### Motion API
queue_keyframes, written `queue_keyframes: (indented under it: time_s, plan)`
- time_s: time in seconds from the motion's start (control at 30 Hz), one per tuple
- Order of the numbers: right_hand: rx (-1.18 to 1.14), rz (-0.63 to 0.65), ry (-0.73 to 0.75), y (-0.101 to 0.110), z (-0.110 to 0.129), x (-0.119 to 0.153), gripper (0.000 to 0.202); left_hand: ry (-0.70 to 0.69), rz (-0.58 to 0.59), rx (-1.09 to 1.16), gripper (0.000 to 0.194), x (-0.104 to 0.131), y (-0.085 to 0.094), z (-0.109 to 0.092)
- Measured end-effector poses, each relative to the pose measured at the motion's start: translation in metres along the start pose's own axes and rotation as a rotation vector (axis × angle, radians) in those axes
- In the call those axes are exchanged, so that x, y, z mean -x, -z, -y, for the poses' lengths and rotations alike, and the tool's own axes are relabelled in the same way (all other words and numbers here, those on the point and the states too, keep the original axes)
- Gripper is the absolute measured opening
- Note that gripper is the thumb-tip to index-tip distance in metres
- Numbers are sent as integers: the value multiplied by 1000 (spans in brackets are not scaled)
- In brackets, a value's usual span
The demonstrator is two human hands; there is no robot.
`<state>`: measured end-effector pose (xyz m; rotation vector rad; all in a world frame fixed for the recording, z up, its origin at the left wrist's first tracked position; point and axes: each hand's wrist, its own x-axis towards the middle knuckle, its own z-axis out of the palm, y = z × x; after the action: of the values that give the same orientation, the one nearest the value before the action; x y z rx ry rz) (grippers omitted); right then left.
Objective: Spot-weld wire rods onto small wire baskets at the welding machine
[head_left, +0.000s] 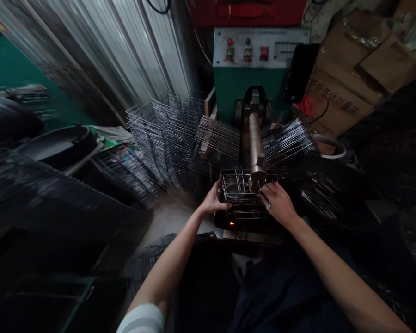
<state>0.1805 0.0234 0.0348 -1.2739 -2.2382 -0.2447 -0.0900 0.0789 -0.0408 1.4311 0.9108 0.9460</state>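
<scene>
A small wire basket (pixel 241 200) sits under the metal arm (pixel 256 143) of a green spot welding machine (pixel 229 85). Its left end is gripped by my left hand (pixel 213 200), thumb along the near side and fingers behind. My right hand (pixel 277 201), with a ring on one finger, is closed at the basket's right side, close to the tip of the metal arm. What its fingertips pinch is partly hidden. Two small orange lights (pixel 231 223) glow just below the basket.
Wire grid panels (pixel 159 138) stand stacked to the left. Bundles of wire pieces lie left (pixel 218 136) and right (pixel 287 143) of the machine arm. A cardboard box (pixel 350 78) leans at the right back. A dark round basin (pixel 58 145) stands at the left.
</scene>
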Motion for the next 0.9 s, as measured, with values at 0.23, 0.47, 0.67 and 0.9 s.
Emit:
queue_keyframes:
  time_s: [0.23, 0.47, 0.67, 0.9]
  plan:
    - [-364, 3, -134, 28, 8, 12, 18, -15, 49, -13, 131, 8, 2, 30]
    - [-1018, 73, -647, 41, 28, 64, 22, 120, 44, 101, 120, 14, -7, 50]
    - [-1308, 91, -882, 60, 47, 82, 38, 16, 1, -102, 115, 43, -2, 37]
    - [-1441, 391, -759, 95, 52, 76, 37, -36, 105, -756, 119, 83, -42, -18]
